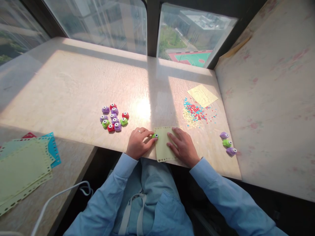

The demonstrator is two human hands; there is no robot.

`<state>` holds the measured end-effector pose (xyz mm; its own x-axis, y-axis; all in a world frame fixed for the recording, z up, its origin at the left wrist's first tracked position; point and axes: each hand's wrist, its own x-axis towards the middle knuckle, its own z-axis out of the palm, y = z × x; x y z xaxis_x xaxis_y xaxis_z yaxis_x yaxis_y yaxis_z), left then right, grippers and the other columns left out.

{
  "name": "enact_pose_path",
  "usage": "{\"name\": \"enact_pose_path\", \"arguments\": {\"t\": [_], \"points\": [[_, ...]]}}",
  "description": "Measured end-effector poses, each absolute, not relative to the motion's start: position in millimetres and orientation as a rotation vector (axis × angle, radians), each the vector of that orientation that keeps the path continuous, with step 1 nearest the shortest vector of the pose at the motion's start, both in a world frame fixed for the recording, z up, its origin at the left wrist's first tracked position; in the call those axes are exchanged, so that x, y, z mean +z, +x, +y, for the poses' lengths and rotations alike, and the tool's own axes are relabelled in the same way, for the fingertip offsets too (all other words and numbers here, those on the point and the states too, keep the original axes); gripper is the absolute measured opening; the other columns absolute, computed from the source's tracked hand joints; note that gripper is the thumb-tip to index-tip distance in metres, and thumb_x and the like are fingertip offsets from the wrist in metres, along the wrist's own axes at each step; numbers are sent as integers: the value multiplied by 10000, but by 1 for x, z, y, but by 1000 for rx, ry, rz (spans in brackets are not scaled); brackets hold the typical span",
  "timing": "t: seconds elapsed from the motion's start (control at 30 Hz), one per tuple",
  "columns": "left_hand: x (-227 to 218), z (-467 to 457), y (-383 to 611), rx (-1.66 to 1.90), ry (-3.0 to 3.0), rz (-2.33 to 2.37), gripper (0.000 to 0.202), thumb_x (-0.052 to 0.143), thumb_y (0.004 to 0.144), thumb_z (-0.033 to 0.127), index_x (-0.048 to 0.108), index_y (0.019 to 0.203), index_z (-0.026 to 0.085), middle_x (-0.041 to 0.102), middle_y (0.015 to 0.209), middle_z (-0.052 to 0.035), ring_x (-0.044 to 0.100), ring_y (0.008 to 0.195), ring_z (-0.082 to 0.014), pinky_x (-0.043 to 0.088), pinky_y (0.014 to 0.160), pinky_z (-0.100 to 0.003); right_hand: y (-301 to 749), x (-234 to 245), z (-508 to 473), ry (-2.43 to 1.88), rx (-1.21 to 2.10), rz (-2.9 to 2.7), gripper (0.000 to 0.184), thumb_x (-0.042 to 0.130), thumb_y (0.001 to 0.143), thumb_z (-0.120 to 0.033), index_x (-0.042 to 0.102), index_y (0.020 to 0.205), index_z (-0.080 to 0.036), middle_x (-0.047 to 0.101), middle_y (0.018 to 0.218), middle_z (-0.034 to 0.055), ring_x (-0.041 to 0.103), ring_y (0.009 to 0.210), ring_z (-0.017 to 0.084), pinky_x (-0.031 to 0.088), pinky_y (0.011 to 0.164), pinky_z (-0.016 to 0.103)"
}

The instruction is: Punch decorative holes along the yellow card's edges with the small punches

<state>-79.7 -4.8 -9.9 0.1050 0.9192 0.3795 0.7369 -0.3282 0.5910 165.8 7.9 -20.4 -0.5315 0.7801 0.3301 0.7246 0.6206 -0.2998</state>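
Left hand (140, 143) has a little green punch (156, 135) pinched at the left edge of the yellow sheet (161, 148), up front on the surface (83, 85), while the right hand (184, 146) lies open on top, probably so nothing skids.

- Bright daylight enters through the windows (98, 28).
- A white glare patch burns out part of the table (81, 85).
- The window post (152, 29) casts a broad soft shadow across it, running toward the near edge.
- Below the table it is very dark; the wall (275, 108) is duller.
- Left hand (140, 141) and right hand (183, 146) look fairly crisp.
- Outside is hazy and streaked.
- Wide-angle stretching pulls the picture's edges.
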Motion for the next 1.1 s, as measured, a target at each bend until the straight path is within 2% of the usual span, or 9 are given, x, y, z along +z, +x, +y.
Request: {"name": "enact_pose_path", "arguments": {"t": [0.23, 0.43, 0.63, 0.87, 1.1], "points": [[-7, -6, -81, 1053, 2086, 1633, 157, 709, 867, 359, 717, 911, 208, 724, 861, -52, 637, 848, -227, 490, 776, -385, 167, -18, 9, -1174, 187, -2417, 409, 516, 993, -418, 639, 1290, -165, 551, 1405, 215, 516, 1295, 366, 476, 1031, 562], [-7, -4, -81, 1009, 2030, 1658, 173, 671, 893, 379, 718, 934, 217, 728, 852, -50, 641, 827, -218, 487, 756, -372, 168, -16, 8, -1218, 265, -2364, 469, 557, 967, -442, 558, 1364, -192, 529, 1421, 207, 500, 1315, 368, 471, 1041, 580], [-6, -5, -81, 998, 2030, 1671, 193, 659, 898, 387, 734, 965, 222, 733, 861, -54, 645, 832, -223, 494, 761, -385, 171, -11, 8, -1191, 302, -2220, 426, 564, 959, -325, 525, 1373, -233, 578, 1367, 163, 544, 1274, 332, 472, 1043, 550], [-4, -6, -81, 1017, 2034, 1662, 153, 672, 891, 369, 720, 933, 229, 740, 879, -46, 646, 842, -227, 495, 758, -390, 171, -13, 11, -1244, 350, -2228, 352, 576, 950, -331, 573, 1281, -213, 622, 1296, 159, 585, 1208, 322, 493, 991, 520], [-2, -7, -81, 1001, 2035, 1677, 172, 656, 891, 375, 729, 958, 235, 745, 889, -52, 661, 860, -231, 510, 775, -402, 170, -12, 10, -1266, 370, -2215, 354, 578, 945, -343, 566, 1280, -230, 627, 1293, 151, 586, 1211, 319, 488, 995, 528]]}}
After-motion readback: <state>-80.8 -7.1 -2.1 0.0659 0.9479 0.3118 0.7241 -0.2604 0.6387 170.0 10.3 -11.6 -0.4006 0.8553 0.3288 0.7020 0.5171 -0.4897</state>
